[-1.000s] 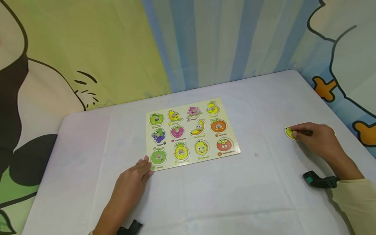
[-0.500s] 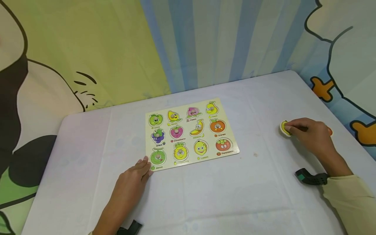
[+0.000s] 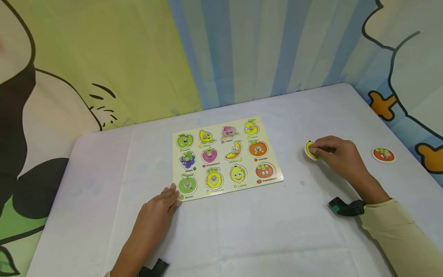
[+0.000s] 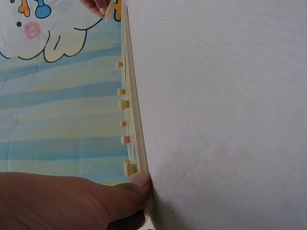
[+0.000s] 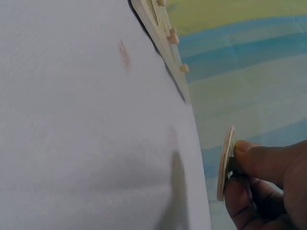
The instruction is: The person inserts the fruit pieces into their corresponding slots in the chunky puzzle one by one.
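Note:
In the head view a fruit puzzle board (image 3: 221,192) lies on the white table, with wooden knobs on most of its fruits. My left hand (image 3: 152,217) holds its near left corner, thumb at the near edge and fingers at the left side. The left wrist view shows the left thumb (image 4: 134,187) against the edge of the board (image 4: 135,105). Right of the board, my right hand (image 3: 339,156) pinches a yellow lemon puzzle piece (image 3: 309,151). In the right wrist view that piece (image 5: 224,165) is on edge, its face mostly hidden.
A red persimmon puzzle piece (image 3: 383,155) with a knob lies on the table (image 3: 259,231) at the right. Printed cloth (image 3: 242,50) rises behind the table's far edge. A black strap device (image 3: 346,207) is on the right wrist.
My right hand has moved left toward the board with the lemon piece, uncovering the persimmon piece on the table. The left hand and the board have stayed in place.

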Demonstrator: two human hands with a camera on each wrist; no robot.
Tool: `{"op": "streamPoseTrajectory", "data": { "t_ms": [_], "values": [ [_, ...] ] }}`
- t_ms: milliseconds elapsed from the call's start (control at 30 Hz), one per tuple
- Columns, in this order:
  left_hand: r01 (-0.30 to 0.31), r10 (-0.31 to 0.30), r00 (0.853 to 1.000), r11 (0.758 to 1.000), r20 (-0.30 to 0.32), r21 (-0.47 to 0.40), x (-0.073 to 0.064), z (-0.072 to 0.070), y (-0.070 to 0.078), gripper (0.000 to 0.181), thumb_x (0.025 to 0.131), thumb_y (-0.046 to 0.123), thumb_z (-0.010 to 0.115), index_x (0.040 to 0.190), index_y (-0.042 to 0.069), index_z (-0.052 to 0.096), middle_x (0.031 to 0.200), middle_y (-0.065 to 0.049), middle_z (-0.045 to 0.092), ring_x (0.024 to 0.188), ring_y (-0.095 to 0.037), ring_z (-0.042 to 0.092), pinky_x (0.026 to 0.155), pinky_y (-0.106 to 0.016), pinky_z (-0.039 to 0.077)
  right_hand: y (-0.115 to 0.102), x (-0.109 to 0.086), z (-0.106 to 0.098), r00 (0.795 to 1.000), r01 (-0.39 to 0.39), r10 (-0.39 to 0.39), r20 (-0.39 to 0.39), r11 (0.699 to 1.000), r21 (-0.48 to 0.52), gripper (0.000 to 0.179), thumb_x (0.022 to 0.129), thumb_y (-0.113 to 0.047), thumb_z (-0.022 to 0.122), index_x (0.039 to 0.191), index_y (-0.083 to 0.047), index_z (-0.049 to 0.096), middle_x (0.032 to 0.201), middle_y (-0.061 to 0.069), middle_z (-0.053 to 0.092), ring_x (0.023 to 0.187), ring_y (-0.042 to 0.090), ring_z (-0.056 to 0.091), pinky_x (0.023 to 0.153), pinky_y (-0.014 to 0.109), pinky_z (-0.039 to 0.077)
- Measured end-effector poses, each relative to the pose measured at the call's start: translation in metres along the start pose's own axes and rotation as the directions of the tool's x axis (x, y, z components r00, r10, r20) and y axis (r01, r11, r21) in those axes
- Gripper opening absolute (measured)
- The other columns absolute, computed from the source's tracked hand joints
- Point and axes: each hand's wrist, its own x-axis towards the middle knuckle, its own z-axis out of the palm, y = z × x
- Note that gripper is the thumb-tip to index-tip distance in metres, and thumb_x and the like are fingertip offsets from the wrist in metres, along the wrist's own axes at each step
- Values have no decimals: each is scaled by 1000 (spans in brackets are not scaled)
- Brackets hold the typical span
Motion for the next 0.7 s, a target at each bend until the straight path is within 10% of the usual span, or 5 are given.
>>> {"op": "streamPoseTrajectory", "data": {
  "t_ms": [700],
  "values": [
    [-1,1,1000,1000,7,-1,0,1,-2,39,82,6,77,119,-3,67,128,-16,60,116,-35,58,92,-50,50,-47,7,52,987,93,-116,111,976,195,8,84,-2,76,92,0,75,97,8,69,86,18,62,69,9,49]
  ]
}}
